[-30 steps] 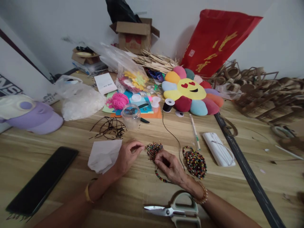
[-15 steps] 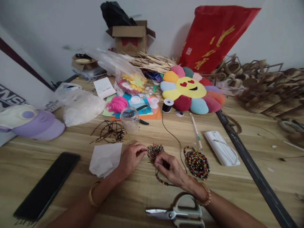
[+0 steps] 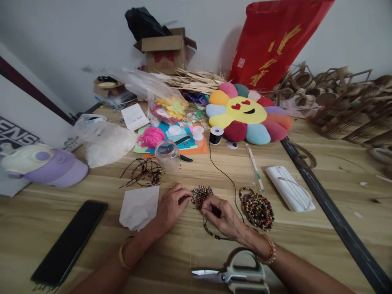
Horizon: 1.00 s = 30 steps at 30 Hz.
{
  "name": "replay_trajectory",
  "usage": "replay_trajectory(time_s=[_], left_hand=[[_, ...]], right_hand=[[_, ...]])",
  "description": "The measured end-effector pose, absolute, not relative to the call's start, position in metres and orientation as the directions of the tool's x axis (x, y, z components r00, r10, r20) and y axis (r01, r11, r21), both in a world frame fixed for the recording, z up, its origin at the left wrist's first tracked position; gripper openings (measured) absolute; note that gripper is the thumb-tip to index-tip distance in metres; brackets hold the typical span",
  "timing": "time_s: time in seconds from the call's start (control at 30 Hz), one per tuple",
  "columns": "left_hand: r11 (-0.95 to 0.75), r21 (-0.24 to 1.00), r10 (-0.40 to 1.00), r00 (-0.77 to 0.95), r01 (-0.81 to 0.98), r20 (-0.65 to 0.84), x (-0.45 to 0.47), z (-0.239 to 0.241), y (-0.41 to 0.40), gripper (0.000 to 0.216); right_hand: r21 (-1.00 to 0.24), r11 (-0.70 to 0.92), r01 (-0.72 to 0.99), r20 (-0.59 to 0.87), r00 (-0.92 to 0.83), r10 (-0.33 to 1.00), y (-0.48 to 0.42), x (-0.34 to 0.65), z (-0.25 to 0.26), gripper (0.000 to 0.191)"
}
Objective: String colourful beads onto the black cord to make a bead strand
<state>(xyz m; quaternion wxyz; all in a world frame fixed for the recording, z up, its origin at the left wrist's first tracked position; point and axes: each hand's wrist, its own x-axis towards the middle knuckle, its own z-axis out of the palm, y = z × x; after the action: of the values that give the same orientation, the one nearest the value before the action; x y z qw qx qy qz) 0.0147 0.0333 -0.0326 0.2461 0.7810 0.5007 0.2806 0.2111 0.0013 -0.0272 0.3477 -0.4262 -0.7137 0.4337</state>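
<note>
My left hand (image 3: 171, 206) rests on the wooden table (image 3: 183, 253), its fingertips pinched at the left edge of a small piece of coloured beadwork (image 3: 200, 193). My right hand (image 3: 222, 216) is curled over the beadwork's lower right side, fingers closed on it. A short string of beads (image 3: 211, 234) trails out under the right hand. A black thread (image 3: 225, 175) runs from a black spool (image 3: 216, 135) down to the hands. A larger finished beaded piece (image 3: 257, 208) lies just right of the right hand.
Scissors (image 3: 235, 275) lie near my right forearm. A white tissue (image 3: 139, 206) and a black phone (image 3: 70, 243) sit at left, cut thread scraps (image 3: 143, 171) and a clear jar (image 3: 168, 153) behind. A flower plush (image 3: 245, 118), a white box (image 3: 289, 188) and a dark rail (image 3: 330, 212) are at right.
Both hands stay at the small beadwork, fingers shifting only slightly. The view has drifted, so the scene sits a little lower and further right in the picture.
</note>
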Motion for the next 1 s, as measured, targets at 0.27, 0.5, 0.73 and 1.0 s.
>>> replay_trajectory(time_s=[0.27,0.5,0.73,1.0], left_hand=[[-0.406,0.684,0.901,0.393,0.607,0.185,0.011,-0.030,0.034,0.008],[-0.338,0.791,0.921,0.351,0.510,0.167,0.009,-0.026,0.031,0.007],[-0.245,0.880,0.936,0.336,0.406,0.105,0.011,-0.020,0.028,0.008],[-0.108,0.940,0.937,0.349,0.323,-0.012,0.008,-0.019,0.030,0.010]], right_hand=[[-0.938,0.209,0.276,0.097,-0.371,0.924,0.001,0.212,-0.026,0.011],[-0.923,0.243,0.299,0.131,-0.349,0.928,0.001,0.212,-0.027,0.010],[-0.904,0.292,0.312,0.178,-0.346,0.921,0.001,0.212,-0.026,0.011],[-0.892,0.320,0.321,0.202,-0.351,0.914,0.001,0.212,-0.026,0.011]])
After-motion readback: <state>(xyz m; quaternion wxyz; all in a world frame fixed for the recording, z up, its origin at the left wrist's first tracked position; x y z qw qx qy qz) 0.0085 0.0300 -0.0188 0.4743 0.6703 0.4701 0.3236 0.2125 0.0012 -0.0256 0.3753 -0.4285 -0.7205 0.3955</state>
